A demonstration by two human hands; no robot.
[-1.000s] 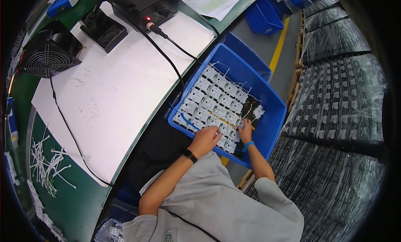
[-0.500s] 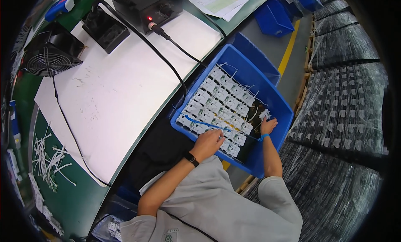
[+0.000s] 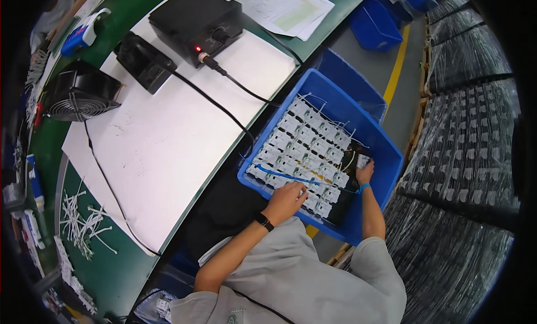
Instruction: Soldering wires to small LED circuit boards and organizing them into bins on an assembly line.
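Right grip (image 3: 365, 172): one; fingers closed about a loose white part (image 3: 363, 159), at the right-hand side of the blue bin (image 3: 341, 109), inside it.

Left grip (image 3: 285, 201): one; fingers bent, over the near edge of the rows of white parts (image 3: 302, 142). Whether it holds anything cannot be told.

Step in hand, as judged: handling of a single loose part beside the rows, left grip near at hand. Any move of that part would seem to call for a steady pinch, and for keeping the blue cord (image 3: 279, 174) from catching on the rows.

Count, by place:
- Loose white part: one, in the right grip.
- White parts in rows: several rows, left of the right grip and beyond the left; too crowded to number surely.
- Blue bin: one, around the right grip.
- Blue cord: one, across the rows between the grips.
- Blue wristband (image 3: 364, 187): one, just below the right grip.
- Dark wristband (image 3: 264, 220): one, just below the left grip.
- Desk (image 3: 106, 279): one, left of both grips. On it: fan (image 3: 81, 92), one; black box (image 3: 193, 22) with red light, one; pile of white wires (image 3: 84, 229), one, its strands tangled past counting.
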